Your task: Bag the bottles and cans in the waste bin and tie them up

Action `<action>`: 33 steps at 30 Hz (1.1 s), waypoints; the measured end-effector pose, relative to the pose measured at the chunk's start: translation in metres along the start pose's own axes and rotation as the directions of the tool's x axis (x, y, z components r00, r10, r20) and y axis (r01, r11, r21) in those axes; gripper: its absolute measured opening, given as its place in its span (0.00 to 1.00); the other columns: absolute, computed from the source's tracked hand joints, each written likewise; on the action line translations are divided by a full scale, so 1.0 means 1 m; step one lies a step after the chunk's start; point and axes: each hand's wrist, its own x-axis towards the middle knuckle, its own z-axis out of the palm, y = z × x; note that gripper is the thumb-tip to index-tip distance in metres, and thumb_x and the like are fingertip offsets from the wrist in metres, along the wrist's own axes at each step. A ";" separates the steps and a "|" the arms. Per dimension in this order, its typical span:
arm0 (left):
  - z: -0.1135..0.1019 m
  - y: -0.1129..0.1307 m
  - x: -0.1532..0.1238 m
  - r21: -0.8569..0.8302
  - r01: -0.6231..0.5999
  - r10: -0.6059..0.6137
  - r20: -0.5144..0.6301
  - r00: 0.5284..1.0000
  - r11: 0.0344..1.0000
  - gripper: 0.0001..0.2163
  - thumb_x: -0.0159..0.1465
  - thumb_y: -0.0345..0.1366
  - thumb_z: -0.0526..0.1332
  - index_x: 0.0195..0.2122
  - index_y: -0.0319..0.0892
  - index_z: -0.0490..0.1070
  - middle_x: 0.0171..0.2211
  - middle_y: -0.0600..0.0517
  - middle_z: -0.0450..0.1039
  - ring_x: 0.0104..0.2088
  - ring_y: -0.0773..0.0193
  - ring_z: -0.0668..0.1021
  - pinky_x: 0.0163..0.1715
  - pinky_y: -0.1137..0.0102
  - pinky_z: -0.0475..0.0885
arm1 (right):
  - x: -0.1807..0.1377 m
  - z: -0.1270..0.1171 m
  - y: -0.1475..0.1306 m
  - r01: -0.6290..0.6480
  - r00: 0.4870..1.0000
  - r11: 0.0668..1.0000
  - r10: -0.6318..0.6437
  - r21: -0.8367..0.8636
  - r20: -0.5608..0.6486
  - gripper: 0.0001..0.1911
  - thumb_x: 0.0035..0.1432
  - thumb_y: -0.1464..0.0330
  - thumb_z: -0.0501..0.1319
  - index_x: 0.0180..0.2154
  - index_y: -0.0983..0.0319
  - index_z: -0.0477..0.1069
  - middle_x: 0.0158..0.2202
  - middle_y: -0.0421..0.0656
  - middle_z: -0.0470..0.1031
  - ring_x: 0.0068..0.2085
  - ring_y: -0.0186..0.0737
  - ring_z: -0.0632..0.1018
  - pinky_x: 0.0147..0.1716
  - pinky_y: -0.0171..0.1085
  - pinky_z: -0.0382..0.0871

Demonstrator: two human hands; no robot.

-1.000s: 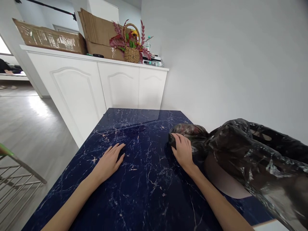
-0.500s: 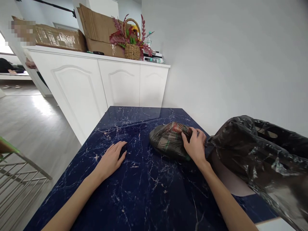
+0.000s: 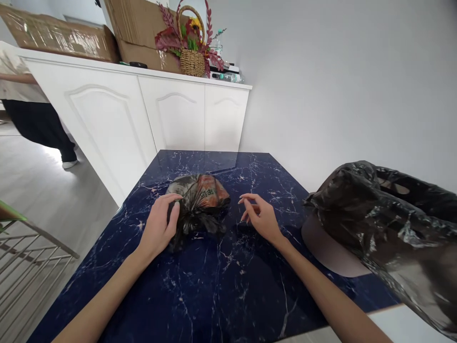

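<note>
A small knotted black plastic bag (image 3: 205,190) lies on the blue marbled table, with orange and green print showing through its thin film. My left hand (image 3: 160,220) is at the bag's left side, thumb and fingers curled around its edge. To the right of the bag, my right hand (image 3: 262,218) hovers just apart from it, empty, with fingers loosely bent and spread. A grey bin (image 3: 333,252) lined with a large black garbage bag (image 3: 378,228) stands at the table's right side.
The blue marbled table (image 3: 214,295) reaches to a white cabinet (image 3: 178,114) holding cardboard boxes (image 3: 60,40), a flower basket (image 3: 193,62) and bottles (image 3: 230,77). A metal rack (image 3: 34,259) stands at left. Behind it, a person (image 3: 35,119) stands beside the cabinet.
The small bag has shifted left and turned, so its knot now faces me. My right hand has let go of it; my left hand has come onto it. A person has stepped into view at left.
</note>
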 end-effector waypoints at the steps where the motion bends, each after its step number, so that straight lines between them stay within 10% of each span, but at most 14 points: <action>1: 0.000 0.002 0.000 -0.003 -0.027 0.027 0.038 0.999 1.000 0.13 0.78 0.40 0.51 0.57 0.45 0.69 0.56 0.43 0.76 0.60 0.50 0.76 0.65 0.51 0.69 | -0.003 0.004 -0.001 0.026 0.999 1.000 -0.025 -0.013 0.021 0.15 0.76 0.56 0.53 0.51 0.57 0.72 0.46 0.46 0.80 0.26 0.35 0.81 0.24 0.36 0.77; 10: 0.004 0.013 -0.005 -0.060 -0.221 0.229 0.299 0.927 0.973 0.18 0.72 0.41 0.60 0.62 0.47 0.68 0.62 0.44 0.75 0.65 0.46 0.73 0.66 0.51 0.68 | -0.018 0.030 -0.016 0.278 0.917 0.948 -0.215 -0.153 0.335 0.23 0.75 0.65 0.56 0.67 0.53 0.66 0.46 0.42 0.79 0.29 0.34 0.76 0.33 0.35 0.74; 16: 0.003 0.017 -0.005 -0.100 -0.216 0.236 0.288 0.928 0.971 0.16 0.73 0.31 0.51 0.58 0.46 0.72 0.55 0.46 0.78 0.60 0.51 0.75 0.61 0.55 0.71 | -0.020 0.034 -0.009 0.295 0.907 0.928 -0.198 -0.226 0.373 0.14 0.73 0.67 0.59 0.57 0.56 0.73 0.39 0.40 0.76 0.31 0.35 0.74 0.34 0.34 0.69; 26: 0.008 0.011 -0.004 -0.023 -0.249 0.246 0.263 0.933 0.968 0.09 0.73 0.41 0.61 0.49 0.46 0.76 0.48 0.44 0.78 0.52 0.49 0.77 0.55 0.54 0.72 | -0.020 0.029 -0.014 0.127 0.980 0.988 -0.113 -0.082 0.162 0.06 0.66 0.65 0.63 0.37 0.56 0.67 0.30 0.36 0.71 0.27 0.35 0.73 0.29 0.34 0.69; 33: 0.005 0.010 -0.001 0.013 -0.060 0.061 -0.104 0.993 0.998 0.06 0.74 0.38 0.60 0.38 0.45 0.73 0.39 0.47 0.76 0.42 0.53 0.76 0.47 0.57 0.71 | -0.013 0.024 -0.007 0.003 0.991 1.000 -0.003 -0.003 -0.134 0.11 0.70 0.60 0.59 0.36 0.55 0.60 0.27 0.33 0.62 0.24 0.34 0.69 0.24 0.34 0.65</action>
